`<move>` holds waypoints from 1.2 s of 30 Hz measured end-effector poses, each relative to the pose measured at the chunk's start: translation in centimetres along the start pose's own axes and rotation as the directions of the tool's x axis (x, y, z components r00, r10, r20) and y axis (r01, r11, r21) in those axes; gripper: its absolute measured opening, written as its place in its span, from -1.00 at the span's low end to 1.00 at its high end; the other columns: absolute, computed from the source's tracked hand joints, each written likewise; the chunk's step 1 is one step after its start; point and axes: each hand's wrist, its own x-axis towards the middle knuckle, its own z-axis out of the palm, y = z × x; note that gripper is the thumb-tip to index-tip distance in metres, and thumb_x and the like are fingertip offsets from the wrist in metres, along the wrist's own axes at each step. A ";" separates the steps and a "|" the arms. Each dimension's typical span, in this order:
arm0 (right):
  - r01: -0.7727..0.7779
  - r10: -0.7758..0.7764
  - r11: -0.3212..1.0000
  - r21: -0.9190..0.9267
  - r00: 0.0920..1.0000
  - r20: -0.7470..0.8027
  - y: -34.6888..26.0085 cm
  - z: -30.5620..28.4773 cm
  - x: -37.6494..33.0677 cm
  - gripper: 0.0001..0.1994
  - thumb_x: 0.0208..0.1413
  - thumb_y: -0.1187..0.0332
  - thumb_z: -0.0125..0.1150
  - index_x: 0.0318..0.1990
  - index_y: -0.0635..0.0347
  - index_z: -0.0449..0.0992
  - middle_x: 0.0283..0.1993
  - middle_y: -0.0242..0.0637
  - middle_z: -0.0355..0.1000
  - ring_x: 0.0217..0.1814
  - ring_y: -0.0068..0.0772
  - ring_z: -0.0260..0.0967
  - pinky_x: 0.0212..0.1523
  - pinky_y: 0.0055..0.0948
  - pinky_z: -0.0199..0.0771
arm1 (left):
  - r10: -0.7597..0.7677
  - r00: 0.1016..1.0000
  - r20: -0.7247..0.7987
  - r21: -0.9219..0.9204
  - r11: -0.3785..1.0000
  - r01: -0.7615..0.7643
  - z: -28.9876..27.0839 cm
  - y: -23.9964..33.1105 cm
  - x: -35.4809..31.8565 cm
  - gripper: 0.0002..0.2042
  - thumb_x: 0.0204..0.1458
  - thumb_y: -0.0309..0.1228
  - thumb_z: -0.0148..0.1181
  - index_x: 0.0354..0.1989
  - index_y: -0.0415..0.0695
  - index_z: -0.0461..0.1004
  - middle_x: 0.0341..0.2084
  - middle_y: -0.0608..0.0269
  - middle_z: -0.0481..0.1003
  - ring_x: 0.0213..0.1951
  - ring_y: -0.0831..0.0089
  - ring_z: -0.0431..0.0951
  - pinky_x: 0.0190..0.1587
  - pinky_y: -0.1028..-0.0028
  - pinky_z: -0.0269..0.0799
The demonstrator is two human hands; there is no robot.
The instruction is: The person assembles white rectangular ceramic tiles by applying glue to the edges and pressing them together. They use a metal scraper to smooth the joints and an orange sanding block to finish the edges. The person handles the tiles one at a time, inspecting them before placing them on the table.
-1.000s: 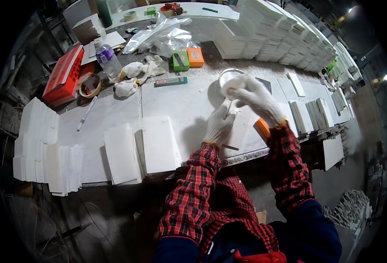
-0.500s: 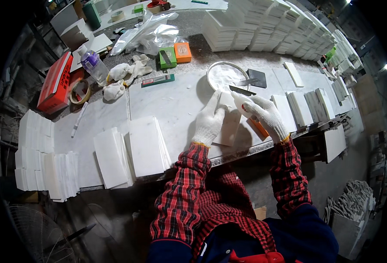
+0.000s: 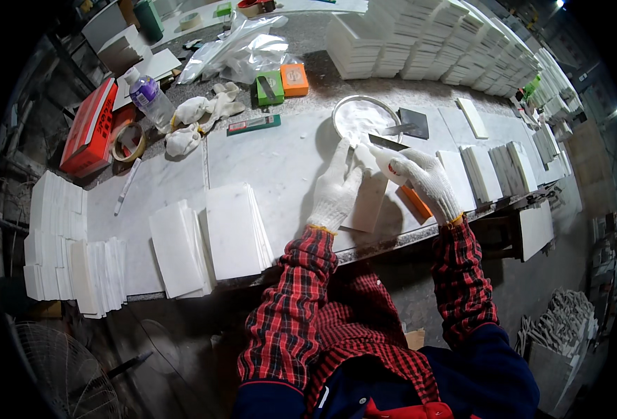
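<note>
My left hand [image 3: 336, 187], in a white knit glove, grips the upper left edge of a pale stone tile [image 3: 368, 204], its fingers near the tile's far end. My right hand [image 3: 426, 180], gloved too, is closed around a scraper with a dark, straight blade [image 3: 387, 142] and a white body, held over the tile's far right side. The blade sits just short of a round tub [image 3: 335, 124] of white paste. A flat tool [image 3: 398, 129] rests across the tub's rim. An orange bar-shaped thing [image 3: 416, 202] lies beneath my right hand.
Tile stacks stand at left [image 3: 57, 237], at front [image 3: 237, 227], at right [image 3: 479, 173] and far back [image 3: 420, 45]. A dark square plate [image 3: 414, 123], small boxes [image 3: 294, 80], spare gloves [image 3: 200, 115], a bottle [image 3: 148, 98] and tape [image 3: 128, 143] lie about.
The scraper's blade has tilted and shifted slightly at the tile's far end. The fingers of my left hand have moved a little. Both hands keep their holds.
</note>
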 end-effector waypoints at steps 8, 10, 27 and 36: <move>-0.005 0.005 1.000 -0.003 1.000 -0.003 -0.2 0.0 0.1 -0.57 0.18 0.16 0.17 -0.05 0.42 0.61 -0.28 -0.18 0.57 -0.22 -0.47 0.47 -0.16 -0.46 0.45 | 0.021 1.000 -0.012 -0.001 1.000 -0.021 0.0 -0.2 0.0 -0.36 0.22 -0.42 0.16 0.48 -0.01 0.13 0.10 -0.09 0.53 0.11 0.23 0.56 0.17 0.38 0.41; -0.006 0.006 1.000 0.005 1.000 -0.007 -0.2 0.1 0.2 -0.57 0.18 0.16 0.16 -0.04 0.43 0.61 -0.28 -0.18 0.57 -0.21 -0.48 0.47 -0.15 -0.46 0.46 | 0.019 1.000 -0.006 -0.017 1.000 -0.020 0.1 -0.1 0.0 -0.36 0.22 -0.42 0.16 0.48 -0.01 0.13 0.10 -0.09 0.52 0.11 0.22 0.56 0.18 0.38 0.40; 0.042 -0.042 0.999 -0.020 0.999 0.015 -0.6 0.0 0.5 -0.59 0.20 0.17 0.14 -0.08 0.43 0.61 -0.30 -0.19 0.56 -0.23 -0.48 0.46 -0.15 -0.45 0.46 | 0.044 0.998 -0.033 -0.007 0.999 -0.044 0.3 -1.1 0.2 -0.36 0.20 -0.42 0.18 0.47 -0.02 0.14 -0.02 -0.10 0.58 -0.02 0.20 0.62 0.08 0.36 0.46; 0.074 -0.074 0.993 -0.093 0.997 0.001 -0.6 0.0 0.7 -0.58 0.20 0.16 0.12 -0.08 0.43 0.61 -0.31 -0.17 0.56 -0.24 -0.44 0.47 -0.17 -0.44 0.46 | 0.040 0.999 -0.031 0.007 0.999 -0.039 0.3 -0.9 0.2 -0.35 0.19 -0.41 0.19 0.47 -0.02 0.15 0.00 -0.11 0.57 0.00 0.18 0.61 0.09 0.34 0.46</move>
